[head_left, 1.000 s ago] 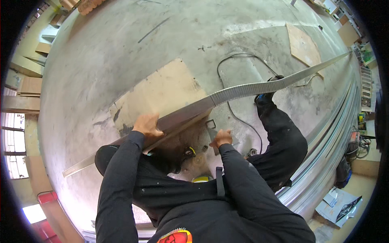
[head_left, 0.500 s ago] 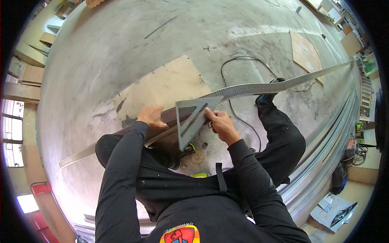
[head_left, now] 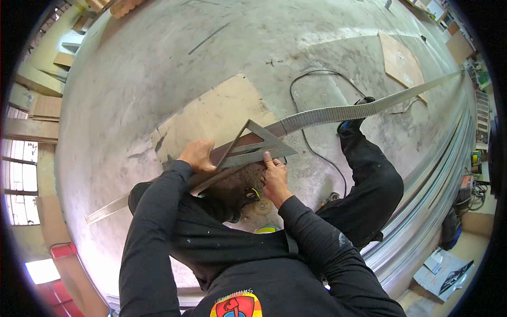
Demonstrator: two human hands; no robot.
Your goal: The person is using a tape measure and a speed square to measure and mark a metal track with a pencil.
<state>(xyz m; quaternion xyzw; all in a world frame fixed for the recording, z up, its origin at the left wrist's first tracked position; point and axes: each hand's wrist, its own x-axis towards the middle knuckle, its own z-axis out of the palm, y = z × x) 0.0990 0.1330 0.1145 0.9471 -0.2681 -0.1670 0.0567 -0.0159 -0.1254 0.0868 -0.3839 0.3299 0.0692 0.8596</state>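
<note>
A long bent metal track runs slantwise across my lap, with close cuts along its curved stretch. My left hand is closed around the track left of centre, thumb toward the square. In my right hand is a grey triangular speed square, pinched at its near edge. The square lies over the track with its long edge toward me and a corner pointing right. Its left corner comes close to my left thumb. Below the hands, a small yellow and black object sits between my legs.
A plywood sheet lies on the floor beyond the track. A black cable loops right of it. Another wooden board is farther right. Long metal profiles are stacked along the right side.
The square has turned, its long edge swinging from steep to nearly level along the track. My right hand has moved left and a little nearer me; my left hand stays on the track.
</note>
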